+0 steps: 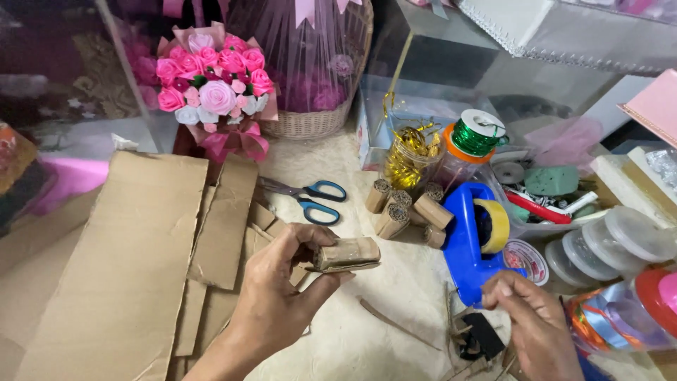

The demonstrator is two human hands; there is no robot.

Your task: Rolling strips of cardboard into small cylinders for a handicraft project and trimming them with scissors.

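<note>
Head view: the left hand (282, 282) pinches a rolled cardboard tube (347, 254) between thumb and curled fingers, holding it level above the cream mat (367, 331) at centre. The right hand (532, 317), near right, has fingertips pressed together just beside the blue tape dispenser (469, 243). Finished cardboard rolls (405, 208) stand beyond the tube; scissors (314, 200) lie far left of them.

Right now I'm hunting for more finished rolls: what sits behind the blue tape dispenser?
Behind the blue tape dispenser stand several cardboard rolls, a jar of gold ribbon and a green wire spool. The dispenser hides the rolls' right ends.
</note>
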